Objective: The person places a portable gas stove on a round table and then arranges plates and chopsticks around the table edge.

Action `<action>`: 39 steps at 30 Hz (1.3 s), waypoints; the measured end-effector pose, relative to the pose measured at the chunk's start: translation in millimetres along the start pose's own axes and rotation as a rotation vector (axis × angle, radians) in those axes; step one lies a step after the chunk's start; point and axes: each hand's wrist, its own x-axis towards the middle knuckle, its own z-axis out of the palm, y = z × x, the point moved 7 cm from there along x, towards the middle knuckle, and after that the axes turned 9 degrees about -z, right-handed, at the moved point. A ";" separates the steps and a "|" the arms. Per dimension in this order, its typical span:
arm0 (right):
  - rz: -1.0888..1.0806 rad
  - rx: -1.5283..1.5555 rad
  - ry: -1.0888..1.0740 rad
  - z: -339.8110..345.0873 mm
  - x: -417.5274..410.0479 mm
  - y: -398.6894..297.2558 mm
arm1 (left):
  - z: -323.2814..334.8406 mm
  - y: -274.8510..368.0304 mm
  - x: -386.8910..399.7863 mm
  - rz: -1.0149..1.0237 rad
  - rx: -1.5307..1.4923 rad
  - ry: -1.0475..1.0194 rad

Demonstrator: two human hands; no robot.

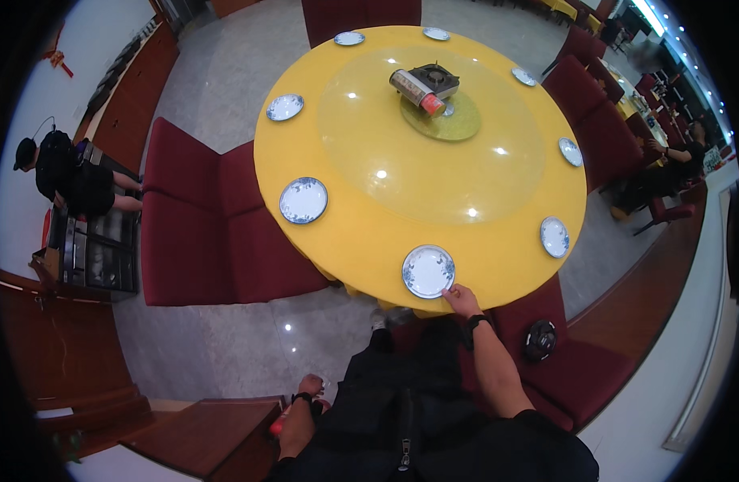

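My right hand (462, 300) pinches the near right rim of a white plate with a blue floral edge (428, 272). That plate rests at the near edge of a round table with a yellow tablecloth (357, 253). My left hand (311, 385) hangs low by my left side, over the floor, its fingers partly curled; whether anything is in it is unclear. Another patterned plate (303, 200) lies to the left along the table rim, and a similar one (555, 237) lies to the right. Several more plates ring the far side.
A glass turntable (429, 181) carries a portable gas stove (435, 79) and a gas canister (416, 91). Dark red chairs (191, 241) surround the table; a black object (539, 340) lies on the right one. People (74, 172) are at the left and right. A wooden cabinet (207, 431) stands behind my left hand.
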 end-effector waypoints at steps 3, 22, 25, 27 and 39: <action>0.033 0.004 -0.021 0.2 -1.2 1.9 | -2.7 29.0 -1.4 0.139 -0.060 0.082; 0.123 0.375 0.281 16.3 9.5 52.9 | 13.9 132.7 -7.1 0.231 0.014 0.002; 0.116 0.409 0.313 16.0 10.3 42.1 | 2.9 121.2 4.2 0.215 -0.071 -0.020; 0.117 0.394 0.319 15.5 6.7 42.9 | 7.1 122.1 0.7 0.222 -0.060 -0.014; 0.139 0.405 0.364 17.4 22.8 79.6 | 32.0 166.3 -12.6 0.383 0.076 0.010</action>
